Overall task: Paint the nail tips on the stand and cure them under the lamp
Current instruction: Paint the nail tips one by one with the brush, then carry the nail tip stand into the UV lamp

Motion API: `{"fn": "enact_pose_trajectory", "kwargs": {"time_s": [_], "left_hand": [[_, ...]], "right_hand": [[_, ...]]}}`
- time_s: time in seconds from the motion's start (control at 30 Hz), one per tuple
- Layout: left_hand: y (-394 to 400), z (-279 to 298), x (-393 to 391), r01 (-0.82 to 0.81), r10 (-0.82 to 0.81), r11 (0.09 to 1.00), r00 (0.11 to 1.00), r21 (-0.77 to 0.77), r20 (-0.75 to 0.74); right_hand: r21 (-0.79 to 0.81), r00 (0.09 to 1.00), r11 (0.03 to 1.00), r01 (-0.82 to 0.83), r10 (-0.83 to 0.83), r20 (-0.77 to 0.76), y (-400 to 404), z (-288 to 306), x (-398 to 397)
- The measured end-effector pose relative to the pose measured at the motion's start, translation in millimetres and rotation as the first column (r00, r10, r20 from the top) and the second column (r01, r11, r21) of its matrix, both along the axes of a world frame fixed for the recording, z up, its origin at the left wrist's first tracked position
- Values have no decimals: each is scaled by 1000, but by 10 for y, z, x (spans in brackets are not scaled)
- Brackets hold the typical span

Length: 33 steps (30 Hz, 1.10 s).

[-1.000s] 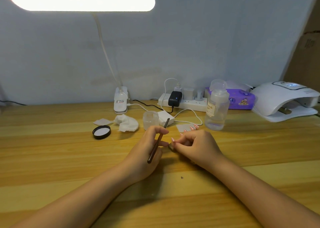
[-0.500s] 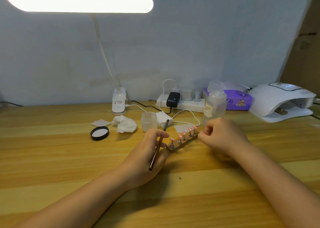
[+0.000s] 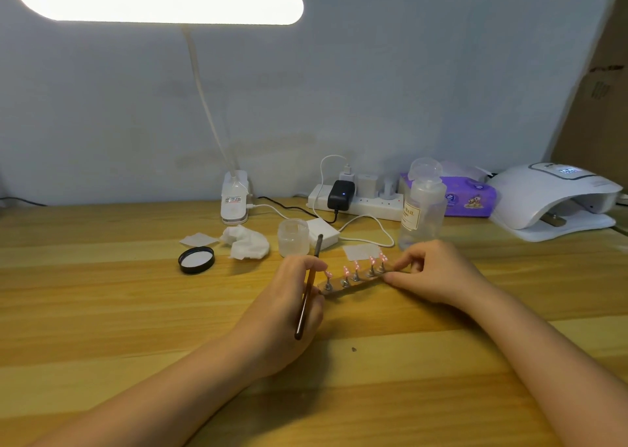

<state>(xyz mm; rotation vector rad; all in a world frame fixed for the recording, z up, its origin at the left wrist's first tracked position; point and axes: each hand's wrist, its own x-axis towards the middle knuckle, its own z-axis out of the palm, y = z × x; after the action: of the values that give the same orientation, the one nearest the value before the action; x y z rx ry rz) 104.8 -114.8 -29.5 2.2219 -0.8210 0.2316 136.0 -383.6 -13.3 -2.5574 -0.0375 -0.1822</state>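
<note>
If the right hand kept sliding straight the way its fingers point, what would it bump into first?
The right hand points leftward along the stand, which its fingertips already touch. So it would probably push the stand first, toward the left hand holding the brush.

My left hand (image 3: 289,297) and right hand (image 3: 431,276) were bare; no rings, no watch showed; both forearms ran uncovered, sleeveless to the frame's edge.

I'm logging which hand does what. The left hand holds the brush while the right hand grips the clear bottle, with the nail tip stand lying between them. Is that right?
Not quite. In the head view the right hand pinches the right end of the nail tip stand, not the clear bottle, which stands untouched behind it. The left hand does hold the brush.
</note>
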Motion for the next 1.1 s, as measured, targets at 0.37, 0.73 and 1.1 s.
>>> {"fn": "enact_pose_trajectory", "kwargs": {"time_s": [0.37,0.73,1.1], "left_hand": [[22,12,10,-72,67,993,996,-91,-62],[93,35,17,-74,50,965,994,-250,-101],[94,365,17,-84,80,844,996,-530,-31]], "right_hand": [[98,992,987,-125,124,14,7,19,-37],[239,985,955,-172,163,58,64,122,-153],[253,968,942,-221,182,170,177,587,-312]]}}
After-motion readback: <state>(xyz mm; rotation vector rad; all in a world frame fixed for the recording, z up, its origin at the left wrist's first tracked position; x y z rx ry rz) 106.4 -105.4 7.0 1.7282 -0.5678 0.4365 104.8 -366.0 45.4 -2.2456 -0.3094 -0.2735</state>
